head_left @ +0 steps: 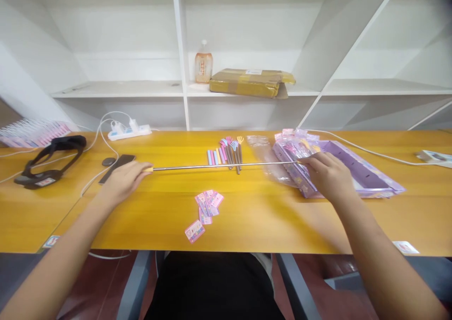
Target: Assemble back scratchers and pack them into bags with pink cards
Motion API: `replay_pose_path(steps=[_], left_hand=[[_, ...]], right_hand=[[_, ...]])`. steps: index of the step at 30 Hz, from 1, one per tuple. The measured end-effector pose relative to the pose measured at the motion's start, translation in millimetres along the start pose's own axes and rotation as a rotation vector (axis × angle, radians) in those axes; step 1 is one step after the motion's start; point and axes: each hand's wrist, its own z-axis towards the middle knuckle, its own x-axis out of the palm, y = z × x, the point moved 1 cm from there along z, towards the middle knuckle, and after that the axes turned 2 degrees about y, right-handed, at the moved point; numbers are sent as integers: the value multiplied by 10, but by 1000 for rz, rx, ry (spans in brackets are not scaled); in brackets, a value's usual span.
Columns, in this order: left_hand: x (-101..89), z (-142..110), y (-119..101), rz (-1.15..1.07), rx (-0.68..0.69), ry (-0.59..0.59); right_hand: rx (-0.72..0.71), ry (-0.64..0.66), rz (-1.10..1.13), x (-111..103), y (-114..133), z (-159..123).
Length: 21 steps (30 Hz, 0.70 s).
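Note:
A telescopic back scratcher (pixel 197 167), drawn out long and thin, stretches level above the table between my hands. My left hand (pixel 125 178) is closed on its yellow end. The other end is pinched in my right hand (pixel 326 171), whose fingers hide the tip. Behind the rod lie several back scratchers (pixel 233 151) with pink, blue and yellow claw heads, beside a row of pastel handles (pixel 216 157). Several small pink cards (pixel 208 202) are spread nearer to me. Close by my right hand is a purple display box (pixel 367 169) with plastic-wrapped pieces at its left side.
Clear plastic wrapping (pixel 268 157) lies left of the box. At the left are a black headset (pixel 52 162), a dark phone (pixel 118 167), a white power strip (pixel 130 131) and loose cables. On the shelf stand a bottle (pixel 204 63) and a taped carton (pixel 249 82).

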Motion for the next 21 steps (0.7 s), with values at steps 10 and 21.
replay_pose_path(steps=[10,21], left_hand=[[850,928,-1172,-170,166,-16],[692,903,-1165,-72,304,2]], right_hand=[[-185,-89,136,87,2017,949],[-226,-57,160,-9,1922,901]])
